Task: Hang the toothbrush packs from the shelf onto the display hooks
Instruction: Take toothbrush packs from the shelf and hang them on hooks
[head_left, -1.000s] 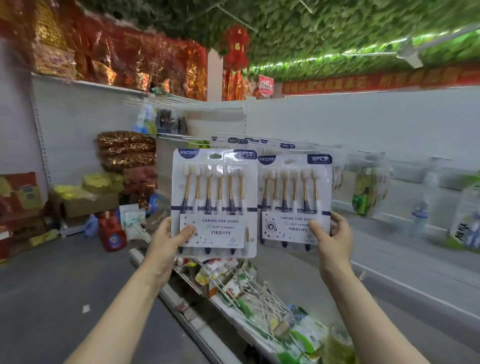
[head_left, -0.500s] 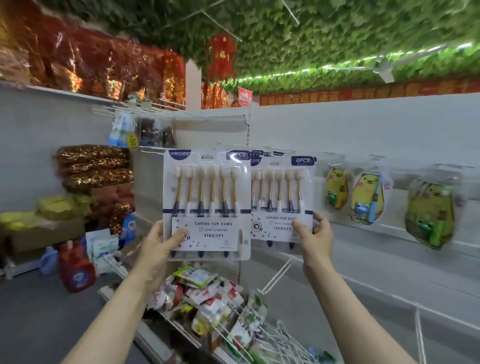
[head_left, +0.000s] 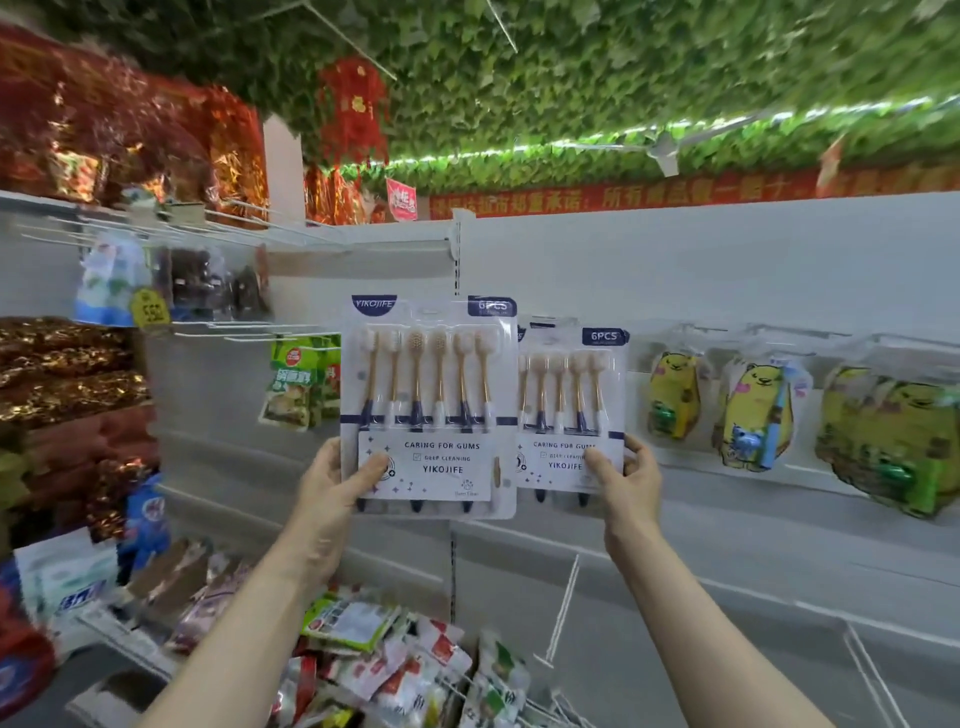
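Both hands are up in front of the white back panel (head_left: 727, 270), each holding a six-brush toothbrush pack. The left hand (head_left: 332, 488) grips the left pack (head_left: 428, 405) by its lower left corner, thumb on the front, and the right hand (head_left: 626, 480) pinches the right pack (head_left: 571, 410) at its lower edge. The left pack overlaps the right one's left side. There's yellow bear packs (head_left: 756, 415) hanging at 3 o'clock, green bags (head_left: 293, 382) at 9, snack packets (head_left: 395, 660) piled at 6, a white wire hook (head_left: 563, 605) at 5 and a leafy ceiling (head_left: 571, 78) at 12

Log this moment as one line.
left hand: holds front toothbrush pack | right hand: holds rear toothbrush pack | both raised before wall panel | hung: cannot tell
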